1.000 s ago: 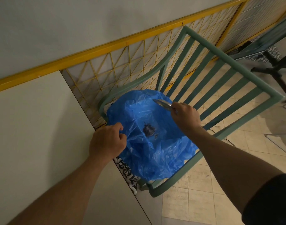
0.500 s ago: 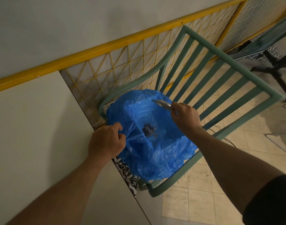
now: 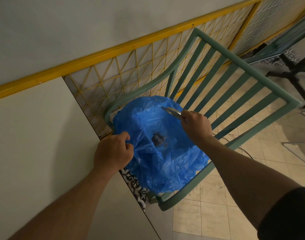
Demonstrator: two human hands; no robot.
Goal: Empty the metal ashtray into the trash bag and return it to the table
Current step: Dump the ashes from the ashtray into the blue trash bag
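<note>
Right hand (image 3: 195, 124) clamps the metal ashtray (image 3: 171, 111), tilted over the trash bag (image 3: 165, 161) at 1 o'clock. Left hand (image 3: 113, 151) pinches the rim at 9 o'clock. Risk: slack rim slips, scattering ash (image 3: 157, 140) beside the tabletop (image 3: 35, 144).

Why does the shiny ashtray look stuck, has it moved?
No. The ashtray in the right hand sits at the same chair slat over the blue bag.

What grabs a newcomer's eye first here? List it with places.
The blue bag at center, spread open on a green chair, with dark ash lying in it. The left hand pinches its near edge; the right hand holds the ashtray tilted over its far side.
</note>
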